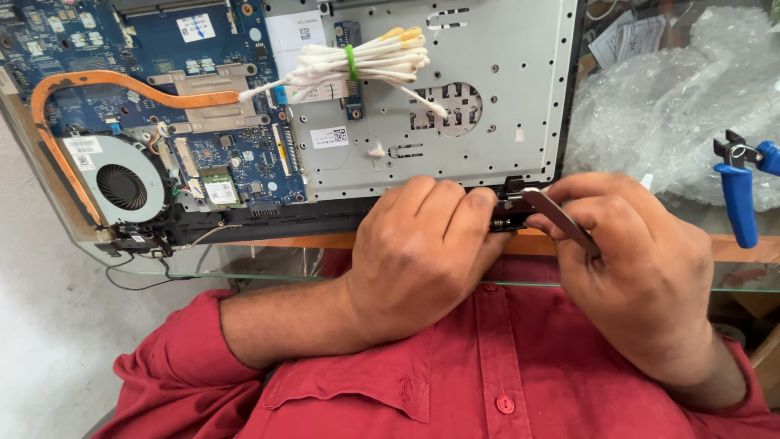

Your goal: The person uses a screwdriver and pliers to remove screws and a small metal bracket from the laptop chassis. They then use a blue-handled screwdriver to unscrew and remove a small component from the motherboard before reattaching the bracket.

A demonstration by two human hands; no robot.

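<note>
Sitting across the glass table [49,219] is an opened laptop [325,106] (board and fan exposed), cable bundle [357,65] on top. Left hand [422,252] curls closed over its near edge, right hand [642,260] pinches grey tweezers [561,215] at the hinge [508,207]. Blue pliers [741,187] lie right.

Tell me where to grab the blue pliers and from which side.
Grip the pliers by the long blue handle, coming from the near side. That handle points toward the person over the glass table edge with free space around it. The dark metal head lies against the bubble wrap, so it is harder to reach. The right hand, holding tweezers, is closest.
</note>
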